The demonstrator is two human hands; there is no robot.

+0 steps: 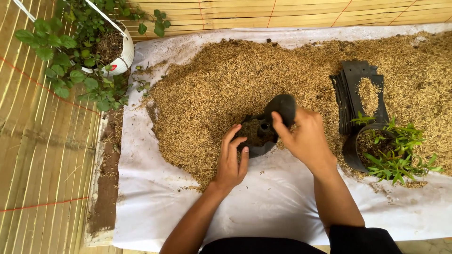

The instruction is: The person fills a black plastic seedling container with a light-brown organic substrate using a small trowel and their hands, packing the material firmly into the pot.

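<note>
My left hand (231,160) grips the near rim of a small black plastic nursery bag (257,136) that stands in a heap of golden rice husks (235,80). The bag is partly filled with husks. My right hand (303,136) holds a dark scoop-like object (281,107) tipped over the bag's mouth. Both forearms come in from the bottom edge.
A white sheet (263,202) under the husks covers a bamboo-slat floor (42,164). A stack of flat black bags (358,94) lies at the right, next to a filled black bag with a green seedling (391,150). A white pot with a leafy plant (84,47) stands at the top left.
</note>
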